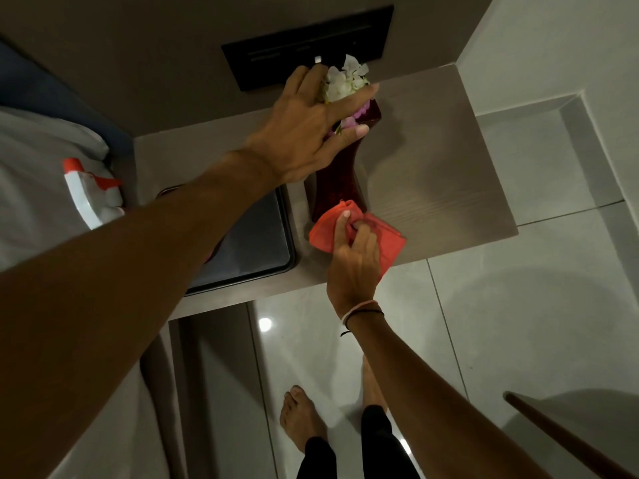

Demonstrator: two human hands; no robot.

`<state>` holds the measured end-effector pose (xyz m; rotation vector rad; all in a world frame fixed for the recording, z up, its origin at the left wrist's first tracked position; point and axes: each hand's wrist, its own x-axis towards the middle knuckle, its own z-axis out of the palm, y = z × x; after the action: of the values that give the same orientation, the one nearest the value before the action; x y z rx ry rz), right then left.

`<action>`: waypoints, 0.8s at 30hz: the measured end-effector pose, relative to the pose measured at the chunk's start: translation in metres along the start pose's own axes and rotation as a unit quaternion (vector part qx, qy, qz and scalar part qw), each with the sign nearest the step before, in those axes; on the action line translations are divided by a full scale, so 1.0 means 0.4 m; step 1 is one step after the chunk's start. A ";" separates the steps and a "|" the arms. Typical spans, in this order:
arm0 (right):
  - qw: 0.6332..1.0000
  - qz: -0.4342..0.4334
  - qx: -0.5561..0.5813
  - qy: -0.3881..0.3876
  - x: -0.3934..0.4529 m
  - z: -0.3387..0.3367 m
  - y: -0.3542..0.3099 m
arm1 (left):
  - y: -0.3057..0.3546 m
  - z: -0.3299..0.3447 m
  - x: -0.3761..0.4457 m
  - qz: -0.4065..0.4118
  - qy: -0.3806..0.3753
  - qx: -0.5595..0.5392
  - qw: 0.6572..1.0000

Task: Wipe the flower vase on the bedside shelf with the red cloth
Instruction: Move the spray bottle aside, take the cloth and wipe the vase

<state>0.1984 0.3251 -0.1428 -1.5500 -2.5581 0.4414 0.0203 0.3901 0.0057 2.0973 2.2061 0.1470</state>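
Note:
A tall dark red flower vase (337, 183) stands on the pale wooden bedside shelf (435, 174), holding white and pink flowers (344, 81). My left hand (311, 126) grips the vase around its neck and rim, fingers spread over the flowers. My right hand (352, 261) is shut on a crumpled red cloth (387, 247), which presses against the base of the vase on its near side. The lower front of the vase is partly hidden by the cloth.
A dark tray (256, 236) lies on the shelf left of the vase. A white spray bottle (90, 191) with a red nozzle rests on the bed at left. A black wall panel (307, 43) sits behind the vase. Glossy floor tiles and my bare feet are below.

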 end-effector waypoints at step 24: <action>0.949 -0.096 0.287 -0.093 -0.144 -0.130 0.107 | 0.047 0.048 -0.052 -0.025 -0.004 0.032 0.999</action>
<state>0.2746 0.3025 -0.1036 -1.0808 -2.3534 1.2222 0.0426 0.3701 -0.0108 2.0693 2.2862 0.0655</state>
